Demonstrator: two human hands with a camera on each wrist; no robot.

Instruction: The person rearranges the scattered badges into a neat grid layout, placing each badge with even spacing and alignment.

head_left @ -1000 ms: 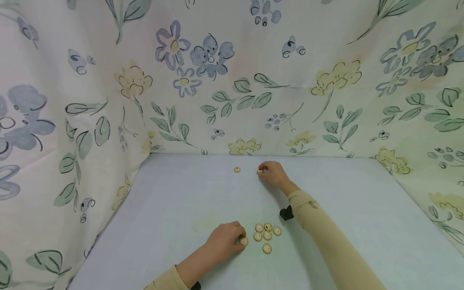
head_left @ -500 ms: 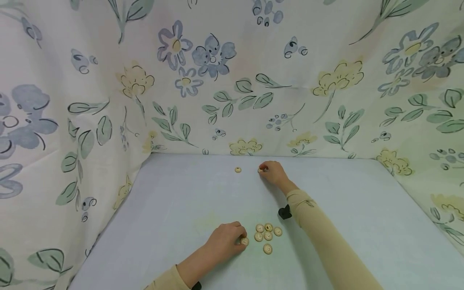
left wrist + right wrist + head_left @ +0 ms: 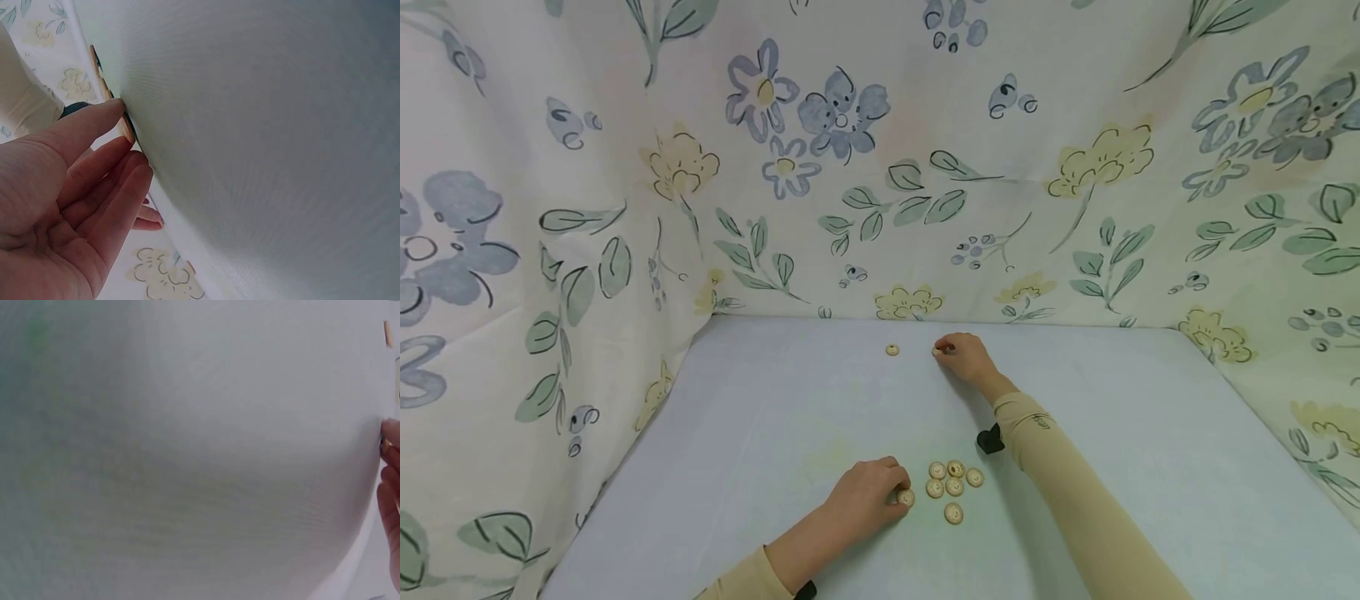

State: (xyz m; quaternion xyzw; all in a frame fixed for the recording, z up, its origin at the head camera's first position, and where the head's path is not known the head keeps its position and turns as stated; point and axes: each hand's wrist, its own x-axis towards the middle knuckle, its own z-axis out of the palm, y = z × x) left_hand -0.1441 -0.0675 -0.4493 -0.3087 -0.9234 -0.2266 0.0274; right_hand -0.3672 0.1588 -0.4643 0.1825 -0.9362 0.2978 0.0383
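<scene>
Low at the centre of the head view, my left hand (image 3: 863, 498) pinches a small round wooden disc (image 3: 906, 497) between thumb and fingers, down at the tabletop. The left wrist view shows that disc (image 3: 126, 129) edge-on at the fingertips. My right hand (image 3: 966, 358) reaches to the back of the table and pinches another wooden disc (image 3: 936, 351), partly covered by the fingers. Only its edge (image 3: 384, 447) shows in the right wrist view. Several similar pale discs (image 3: 955, 487) with small dark marks lie clustered right of my left hand. One disc (image 3: 953, 513) lies just in front of them.
A single disc (image 3: 892, 350) lies at the back, left of my right hand. The white tabletop (image 3: 760, 417) ends at a flowered cloth (image 3: 865, 208) that hangs behind it and on both sides. My right forearm (image 3: 1075, 483) crosses the table beside the cluster.
</scene>
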